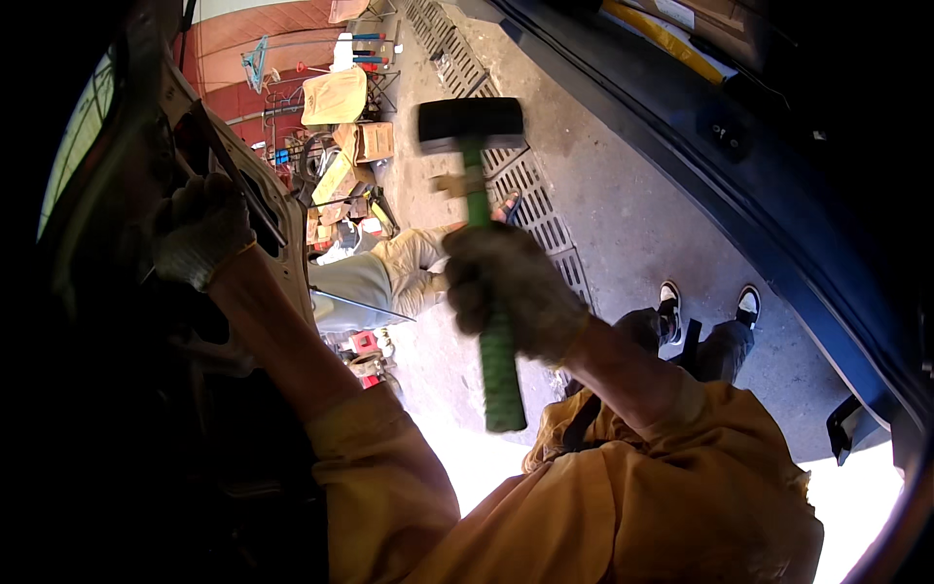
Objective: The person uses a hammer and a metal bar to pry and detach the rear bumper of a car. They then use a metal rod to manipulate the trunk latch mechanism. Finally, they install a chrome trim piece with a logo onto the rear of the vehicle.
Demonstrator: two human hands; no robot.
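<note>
A short-handled hammer [473, 180] with a blocky black head and a green handle is raised upright in my gloved right hand [511, 287]. My fingers wrap around the middle of its handle. The hammer and this hand are slightly blurred. At the left, my gloved left hand [204, 229] is closed against the bare inner metal panel of a vehicle door [284, 209]. What its fingers grip is lost in shadow. A dark strip [233, 165] runs along the panel beside that hand. The hammer is apart from the door.
The blue vehicle body [700, 185] bounds the right side. A person in khaki trousers [409, 261] is beyond the door. Further back stand a wooden-topped seat [334, 97], cardboard boxes [375, 141] and assorted tools. A slotted drain grate [530, 195] crosses the concrete floor [623, 195].
</note>
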